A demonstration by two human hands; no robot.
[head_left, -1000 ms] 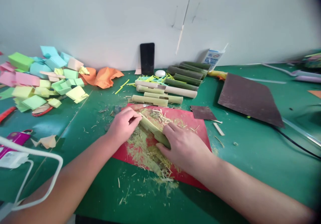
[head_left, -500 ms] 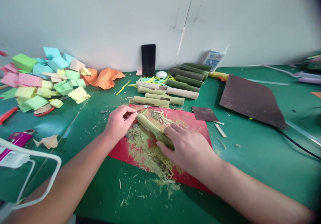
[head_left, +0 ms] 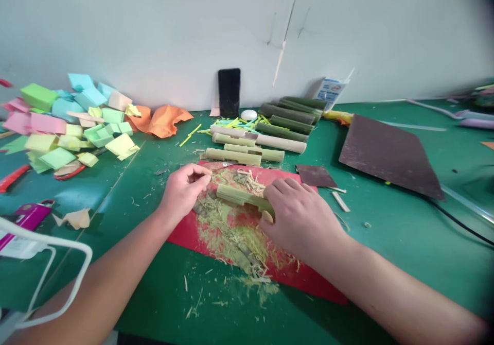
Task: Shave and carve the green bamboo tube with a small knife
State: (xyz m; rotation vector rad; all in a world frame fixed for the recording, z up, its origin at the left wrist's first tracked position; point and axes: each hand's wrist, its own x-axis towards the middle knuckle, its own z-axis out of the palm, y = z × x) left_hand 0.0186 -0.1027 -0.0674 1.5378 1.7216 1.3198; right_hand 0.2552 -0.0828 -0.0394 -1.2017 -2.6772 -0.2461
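Note:
My right hand [head_left: 299, 216] is closed around the right end of a pale green bamboo tube [head_left: 239, 196], which has a notch cut in its upper side. Thumb and fingers hide that end. The tube is over a red sheet [head_left: 320, 280] strewn with bamboo shavings [head_left: 227, 237]. Left of the tube's free end, my left hand [head_left: 186, 188] is closed in a pinch, apart from the tube; whatever is between the fingertips is too small to make out.
Beyond the red sheet lie several notched bamboo tubes [head_left: 266, 154] and uncut dark green ones [head_left: 287, 113]. A black phone [head_left: 229, 92] leans against the wall. Folded coloured papers [head_left: 57, 123] cover the left. Dark sandpaper-like sheets [head_left: 386, 157] lie right. A white wire frame [head_left: 87, 262] stands near left.
My right hand has swung the bamboo tube nearer to level across the sheet. Its free end has come away from my left fingertips. The left hand has hardly moved.

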